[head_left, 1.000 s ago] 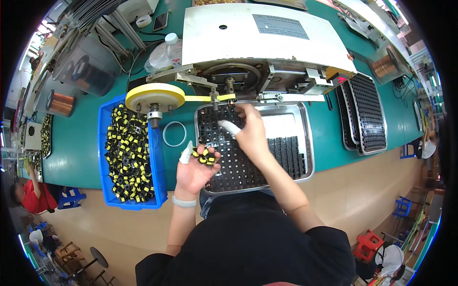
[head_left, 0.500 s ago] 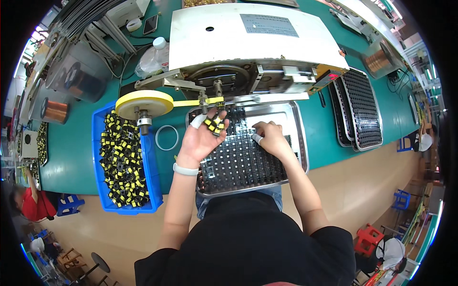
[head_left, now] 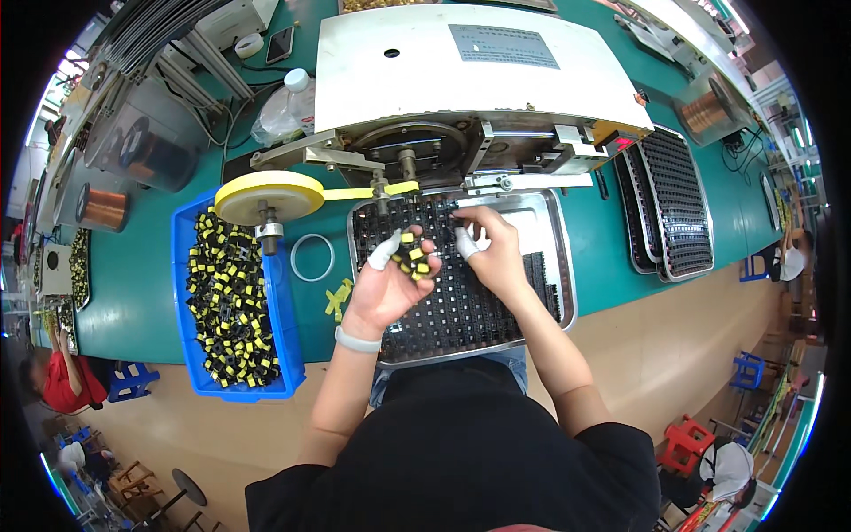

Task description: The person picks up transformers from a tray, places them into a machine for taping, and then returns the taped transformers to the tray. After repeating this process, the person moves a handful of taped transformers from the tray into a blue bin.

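Lying in left hand [head_left: 387, 288]: taped parts [head_left: 416, 254]

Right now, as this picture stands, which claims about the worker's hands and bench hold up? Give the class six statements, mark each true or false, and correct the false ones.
1. The left hand holds several black-and-yellow parts. True.
2. Nothing is worn around the left wrist. False: a pale band circles it.
3. The right hand is over the metal tray. True.
4. The blue bin stands to the left of the metal tray. True.
5. The pale ring lies inside the blue bin. False: the pale ring lies on the green table, between bin and tray.
6. The yellow tape roll is to the right of the metal tray. False: the yellow tape roll is to its left.
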`<state>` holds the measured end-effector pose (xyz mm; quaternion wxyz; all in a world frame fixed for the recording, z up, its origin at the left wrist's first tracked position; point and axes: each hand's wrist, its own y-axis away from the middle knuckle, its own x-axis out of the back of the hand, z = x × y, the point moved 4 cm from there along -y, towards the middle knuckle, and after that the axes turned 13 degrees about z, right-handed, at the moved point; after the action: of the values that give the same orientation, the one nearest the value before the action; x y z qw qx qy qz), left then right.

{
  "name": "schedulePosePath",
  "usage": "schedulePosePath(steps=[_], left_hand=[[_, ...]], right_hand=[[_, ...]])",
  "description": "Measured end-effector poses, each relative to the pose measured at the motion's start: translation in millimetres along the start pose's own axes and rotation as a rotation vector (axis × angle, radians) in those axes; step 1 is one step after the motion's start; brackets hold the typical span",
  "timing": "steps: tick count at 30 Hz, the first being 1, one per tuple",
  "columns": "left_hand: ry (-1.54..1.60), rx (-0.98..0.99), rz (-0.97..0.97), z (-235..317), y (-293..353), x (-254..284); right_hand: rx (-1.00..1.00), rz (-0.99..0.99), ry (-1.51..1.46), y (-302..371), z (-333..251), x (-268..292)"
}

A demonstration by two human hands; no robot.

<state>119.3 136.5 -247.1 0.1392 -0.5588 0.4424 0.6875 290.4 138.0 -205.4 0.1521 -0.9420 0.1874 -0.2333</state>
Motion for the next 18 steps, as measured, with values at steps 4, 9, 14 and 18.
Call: schedulePosePath(steps=[4,9,14,18], left_hand=[[0.053,-0.029,0.004,0,27,17],[0.008,-0.156,0.048,3,48,29],[-0.005,-0.175,0.008,7,55,31],[-0.091,-0.226,0.043,4,55,20]], right_hand=[[0.085,0.058,-0.059,-4,-21,-23],[0.284,0.182,-0.008,-6,-25,-46],[0.471,0.277,0.166,-6,-26,-52],[0.483,0.317,0.154,-4,-22,-59]])
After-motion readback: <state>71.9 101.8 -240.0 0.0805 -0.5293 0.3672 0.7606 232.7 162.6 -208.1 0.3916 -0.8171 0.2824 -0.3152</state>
